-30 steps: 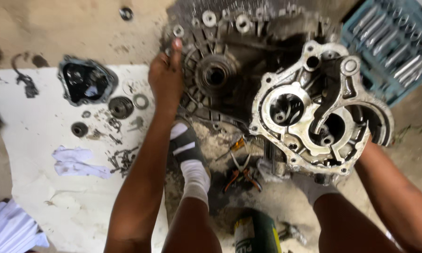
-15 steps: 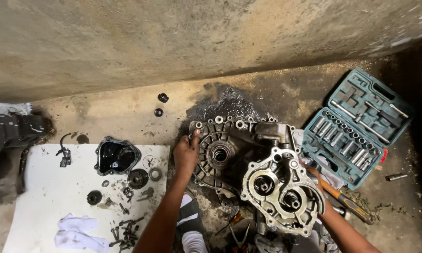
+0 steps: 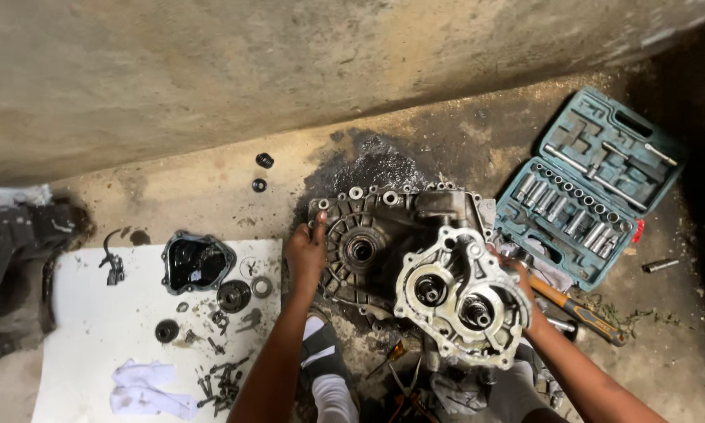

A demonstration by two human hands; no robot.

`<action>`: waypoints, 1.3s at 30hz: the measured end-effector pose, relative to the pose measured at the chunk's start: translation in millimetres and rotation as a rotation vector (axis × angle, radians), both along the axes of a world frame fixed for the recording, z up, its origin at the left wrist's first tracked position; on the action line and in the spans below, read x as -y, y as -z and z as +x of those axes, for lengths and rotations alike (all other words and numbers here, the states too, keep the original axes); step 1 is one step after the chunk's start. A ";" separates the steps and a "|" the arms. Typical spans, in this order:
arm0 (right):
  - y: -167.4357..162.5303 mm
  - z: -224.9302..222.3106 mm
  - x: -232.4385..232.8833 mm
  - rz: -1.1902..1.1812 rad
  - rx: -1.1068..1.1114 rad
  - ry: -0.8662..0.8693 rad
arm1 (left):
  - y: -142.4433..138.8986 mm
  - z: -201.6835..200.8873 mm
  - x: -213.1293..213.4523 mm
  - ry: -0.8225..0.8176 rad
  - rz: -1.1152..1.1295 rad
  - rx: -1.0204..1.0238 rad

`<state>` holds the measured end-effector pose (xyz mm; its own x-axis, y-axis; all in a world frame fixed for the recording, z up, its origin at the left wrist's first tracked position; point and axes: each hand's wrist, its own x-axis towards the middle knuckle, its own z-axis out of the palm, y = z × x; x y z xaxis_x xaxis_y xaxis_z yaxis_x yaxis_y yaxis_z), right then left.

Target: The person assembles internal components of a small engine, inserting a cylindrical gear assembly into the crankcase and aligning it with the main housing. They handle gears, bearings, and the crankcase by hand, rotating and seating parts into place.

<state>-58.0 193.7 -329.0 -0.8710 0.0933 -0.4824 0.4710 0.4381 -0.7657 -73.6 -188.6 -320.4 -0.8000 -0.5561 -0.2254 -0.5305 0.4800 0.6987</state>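
A grey metal gearbox housing (image 3: 384, 235) lies on the oily floor. My left hand (image 3: 305, 251) grips its left rim. A lighter aluminium cover plate (image 3: 458, 301) with two round bearing openings is held tilted over the housing's right side. My right hand (image 3: 517, 278) holds that plate at its right edge, partly hidden behind it. Both forearms reach up from the bottom of the view.
An open teal socket set case (image 3: 591, 188) lies at right, with a wooden-handled hammer (image 3: 576, 309) beside it. A white sheet (image 3: 94, 337) at left carries a black cover (image 3: 196, 262), gears, bolts and a white rag (image 3: 149, 395). A concrete wall (image 3: 290, 70) rises behind.
The view has pulled back and up, so the wall and whole socket case now show. Both hands keep their grips; the cover plate sits lower over the housing.
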 end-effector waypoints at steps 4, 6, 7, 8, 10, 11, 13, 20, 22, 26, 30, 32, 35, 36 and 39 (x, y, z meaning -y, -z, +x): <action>2.5 5.2 -2.8 0.001 -0.001 0.017 | 10.3 1.4 0.4 -0.026 0.106 0.022; 5.8 7.2 -5.4 0.007 -0.009 0.022 | 15.5 5.3 2.2 0.033 -0.024 -0.018; 6.7 6.4 -5.8 0.006 -0.017 0.020 | 15.7 4.1 2.3 0.054 -0.090 -0.058; 6.9 6.7 -6.1 0.007 -0.019 0.021 | 15.0 2.7 2.2 0.028 -0.026 -0.055; 7.6 6.8 -6.5 -0.008 -0.008 0.025 | 10.6 8.6 1.5 -0.012 0.106 0.006; 8.0 6.5 -5.8 -0.023 -0.001 0.030 | 8.4 9.7 1.3 0.000 0.108 0.036; 8.1 5.6 -4.7 -0.034 0.004 0.022 | 6.3 7.3 1.3 0.004 0.108 0.051; 5.1 1.9 -1.2 -0.005 0.026 0.029 | 13.7 6.4 2.9 0.008 0.030 -0.012; 4.1 -0.9 -2.0 -0.048 0.023 0.037 | 14.0 6.6 2.6 -0.022 0.015 0.015; 2.6 -1.0 -4.1 -0.021 -0.092 -0.044 | 6.7 4.5 1.6 0.012 0.108 -0.086; 3.8 -2.1 -4.2 -0.026 -0.020 -0.003 | 1.4 5.8 0.1 0.000 0.061 -0.036; 4.0 -1.3 -3.3 -0.072 0.067 0.045 | 1.6 5.9 0.2 -0.013 0.022 0.028; 2.3 1.4 -3.7 -0.042 0.087 0.016 | 4.0 7.5 1.3 -0.052 0.099 0.026; 1.8 1.7 -4.2 -0.015 0.081 -0.004 | 4.7 8.3 1.6 -0.058 0.119 0.024; 0.9 3.6 -3.8 -0.030 -0.248 -0.081 | 8.1 10.7 2.8 -0.044 0.025 0.026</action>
